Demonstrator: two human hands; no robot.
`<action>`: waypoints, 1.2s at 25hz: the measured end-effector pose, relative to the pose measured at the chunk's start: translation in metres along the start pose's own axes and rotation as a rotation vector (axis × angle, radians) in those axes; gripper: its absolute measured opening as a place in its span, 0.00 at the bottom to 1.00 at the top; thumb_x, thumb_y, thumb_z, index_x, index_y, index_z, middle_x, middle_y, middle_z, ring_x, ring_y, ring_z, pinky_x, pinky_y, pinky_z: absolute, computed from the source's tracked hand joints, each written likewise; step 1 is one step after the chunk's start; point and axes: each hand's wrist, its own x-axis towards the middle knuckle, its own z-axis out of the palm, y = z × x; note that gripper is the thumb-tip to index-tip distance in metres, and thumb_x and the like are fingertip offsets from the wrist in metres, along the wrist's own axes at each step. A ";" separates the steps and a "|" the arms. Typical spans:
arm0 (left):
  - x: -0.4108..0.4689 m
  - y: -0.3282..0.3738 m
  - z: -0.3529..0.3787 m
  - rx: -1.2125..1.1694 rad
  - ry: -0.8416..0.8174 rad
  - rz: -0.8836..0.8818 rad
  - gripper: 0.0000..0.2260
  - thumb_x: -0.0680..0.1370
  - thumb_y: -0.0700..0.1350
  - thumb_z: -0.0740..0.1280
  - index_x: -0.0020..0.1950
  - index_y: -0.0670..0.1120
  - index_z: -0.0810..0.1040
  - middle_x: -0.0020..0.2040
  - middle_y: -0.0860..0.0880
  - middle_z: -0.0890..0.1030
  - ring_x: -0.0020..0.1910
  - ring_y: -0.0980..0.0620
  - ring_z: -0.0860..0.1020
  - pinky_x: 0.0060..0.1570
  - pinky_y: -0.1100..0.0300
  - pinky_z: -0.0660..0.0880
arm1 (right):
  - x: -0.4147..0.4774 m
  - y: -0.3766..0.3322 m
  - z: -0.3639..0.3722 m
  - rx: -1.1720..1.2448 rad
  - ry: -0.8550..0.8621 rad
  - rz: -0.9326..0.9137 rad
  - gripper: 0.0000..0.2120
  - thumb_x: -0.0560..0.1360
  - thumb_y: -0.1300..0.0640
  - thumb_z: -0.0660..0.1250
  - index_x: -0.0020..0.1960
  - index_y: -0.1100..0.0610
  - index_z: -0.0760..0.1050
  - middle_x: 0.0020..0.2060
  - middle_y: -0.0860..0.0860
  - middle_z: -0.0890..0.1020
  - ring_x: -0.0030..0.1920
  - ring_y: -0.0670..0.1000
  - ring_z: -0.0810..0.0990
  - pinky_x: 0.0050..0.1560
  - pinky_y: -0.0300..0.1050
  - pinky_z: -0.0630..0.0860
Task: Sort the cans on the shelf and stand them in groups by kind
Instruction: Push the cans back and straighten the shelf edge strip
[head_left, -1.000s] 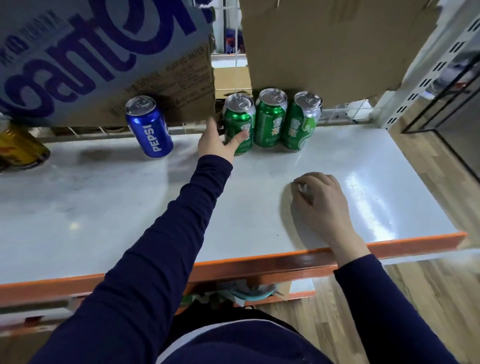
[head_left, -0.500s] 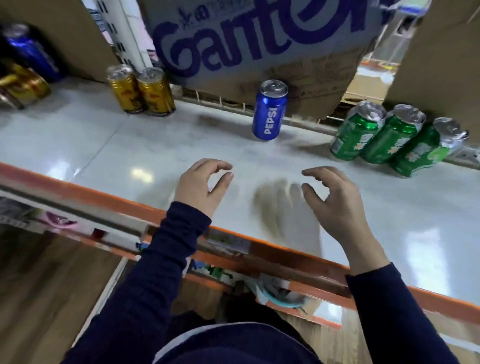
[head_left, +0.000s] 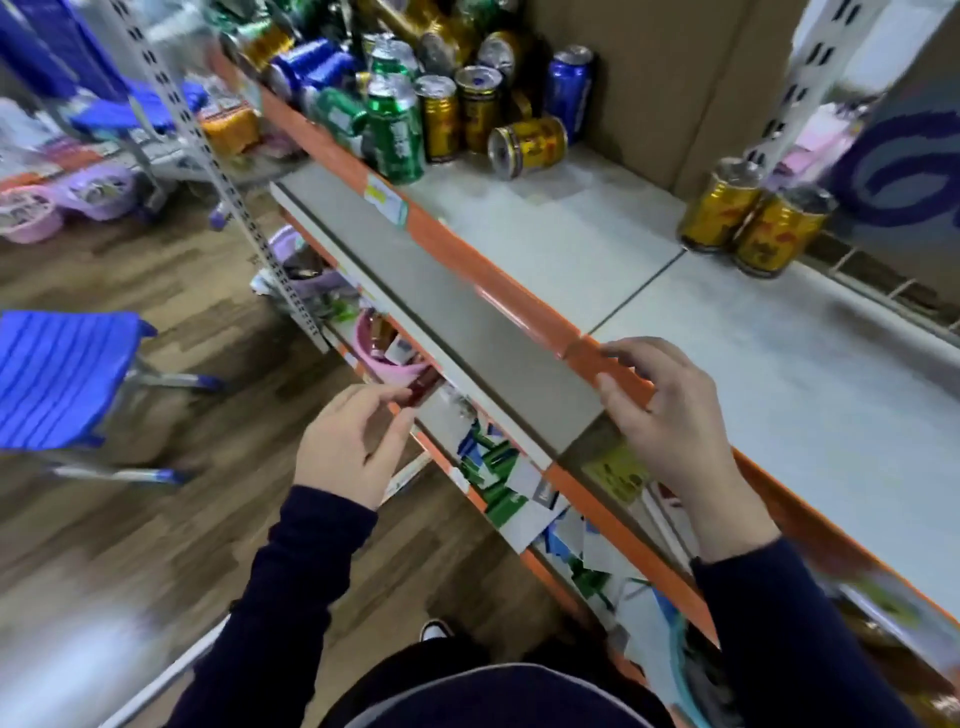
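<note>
A jumble of unsorted cans fills the far left end of the white shelf (head_left: 545, 228). In it a green can (head_left: 396, 132) stands at the front edge, gold cans (head_left: 440, 120) stand behind it, one gold can (head_left: 527, 146) lies on its side, and a blue can (head_left: 569, 91) stands by the cardboard. Two gold cans (head_left: 753, 223) stand together further right at the back. My left hand (head_left: 353, 441) hovers off the shelf over the floor, fingers apart and empty. My right hand (head_left: 670, 415) is at the orange front edge, fingers curled, holding nothing.
A cardboard box (head_left: 649, 67) stands behind the cans, and a blue-printed carton (head_left: 904, 171) is at the right. A lower shelf (head_left: 498, 467) holds packets and pink baskets. A blue cart (head_left: 57, 379) stands on the wooden floor at the left.
My view has swung left from the Pepsi and green cans to the mixed pile. Both hands have drawn back to the shelf's front edge, the left one now off the shelf.
</note>
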 end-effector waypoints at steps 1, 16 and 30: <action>0.007 -0.017 -0.016 0.013 0.026 -0.009 0.08 0.77 0.45 0.66 0.52 0.44 0.80 0.49 0.50 0.81 0.49 0.52 0.78 0.50 0.64 0.69 | 0.012 -0.018 0.020 0.018 -0.024 -0.020 0.10 0.75 0.59 0.68 0.57 0.54 0.79 0.50 0.44 0.78 0.51 0.39 0.74 0.55 0.27 0.67; 0.190 -0.171 -0.098 0.118 0.203 -0.031 0.10 0.75 0.45 0.65 0.54 0.43 0.79 0.50 0.48 0.81 0.50 0.52 0.78 0.52 0.62 0.71 | 0.222 -0.126 0.193 0.194 -0.083 -0.246 0.14 0.75 0.60 0.68 0.61 0.56 0.77 0.53 0.45 0.78 0.55 0.41 0.75 0.58 0.34 0.72; 0.442 -0.230 -0.094 0.016 0.121 0.214 0.09 0.77 0.42 0.67 0.55 0.40 0.79 0.52 0.46 0.81 0.52 0.50 0.78 0.54 0.63 0.70 | 0.408 -0.183 0.286 0.169 -0.023 -0.199 0.16 0.74 0.61 0.68 0.61 0.62 0.75 0.53 0.54 0.79 0.55 0.49 0.76 0.58 0.38 0.71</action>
